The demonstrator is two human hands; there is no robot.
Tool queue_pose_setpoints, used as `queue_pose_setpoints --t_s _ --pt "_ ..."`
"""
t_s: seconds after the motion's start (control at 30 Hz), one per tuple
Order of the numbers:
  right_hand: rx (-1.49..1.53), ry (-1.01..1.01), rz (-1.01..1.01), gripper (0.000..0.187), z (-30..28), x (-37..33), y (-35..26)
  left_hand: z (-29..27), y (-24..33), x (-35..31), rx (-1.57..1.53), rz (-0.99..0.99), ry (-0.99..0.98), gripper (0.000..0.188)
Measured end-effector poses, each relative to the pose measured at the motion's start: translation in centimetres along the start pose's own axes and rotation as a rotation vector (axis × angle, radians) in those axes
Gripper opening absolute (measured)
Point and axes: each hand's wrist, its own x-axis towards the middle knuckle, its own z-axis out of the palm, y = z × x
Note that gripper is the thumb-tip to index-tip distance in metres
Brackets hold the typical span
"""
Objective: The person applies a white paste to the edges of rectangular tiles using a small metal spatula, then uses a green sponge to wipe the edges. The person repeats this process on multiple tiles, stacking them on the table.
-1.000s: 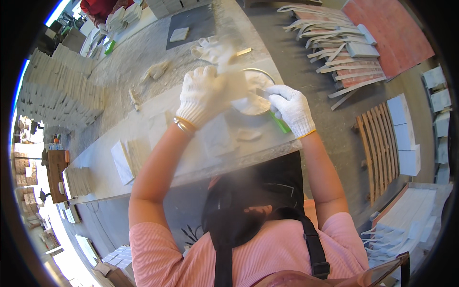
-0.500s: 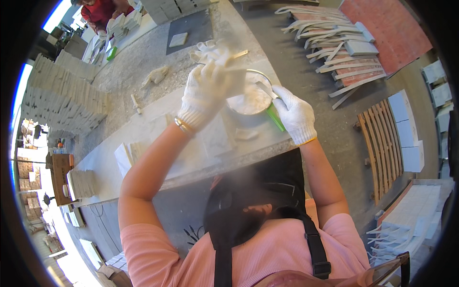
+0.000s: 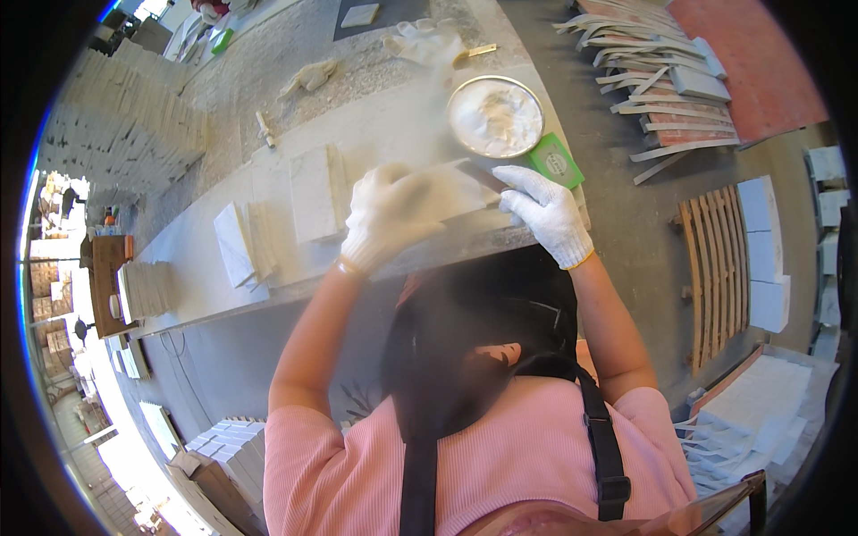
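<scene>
My left hand [image 3: 384, 214], in a white knit glove and blurred, is closed around the left side of a pale marble tile [image 3: 451, 189] above the workbench. My gloved right hand [image 3: 547, 213] pinches a putty knife [image 3: 480, 176], its thin grey blade lying over the tile's right end. Just beyond stands a round tin [image 3: 496, 116] of white paste, smeared unevenly inside. A green box [image 3: 556, 162] lies beside the tin, near my right fingers.
Marble tiles [image 3: 313, 192] stand or lie on the dusty workbench [image 3: 268, 170] to the left, with tall stacks [image 3: 116, 116] beyond. A crumpled glove [image 3: 424, 43], a brush [image 3: 481, 51] and a rag [image 3: 308, 78] lie farther off. A wooden pallet [image 3: 715, 277] stands right.
My left hand and the tile have come down toward me from beside the tin. My right hand has drawn the putty knife away from the tin. The view has shifted.
</scene>
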Motion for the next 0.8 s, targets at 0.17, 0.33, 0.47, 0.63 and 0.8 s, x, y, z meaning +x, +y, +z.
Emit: queue_pose_setpoints --t_s 0.17,0.33,0.47,0.63,0.8 --pt "-0.22 -0.095 -0.083 0.036 1.5 0.3 1.1 0.9 -1.0 -0.9 -0.026 0.089 0.016 0.067" --pt "-0.383 -0.078 -0.159 0.034 1.7 0.1 0.9 1.1 -1.6 -0.8 -0.042 0.117 0.027 0.066" --pt "-0.437 -0.052 -0.164 0.033 2.0 -1.0 1.0 1.9 -2.2 -1.0 -0.041 0.124 0.06 0.066" --pt "-0.361 0.034 -0.055 0.034 3.2 -2.1 1.6 2.4 -2.6 -1.1 -0.066 0.148 0.105 0.065" --pt "-0.446 0.127 -0.135 0.033 5.4 -2.2 1.8 2.3 -2.4 -1.0 -0.061 0.138 0.091 0.065"
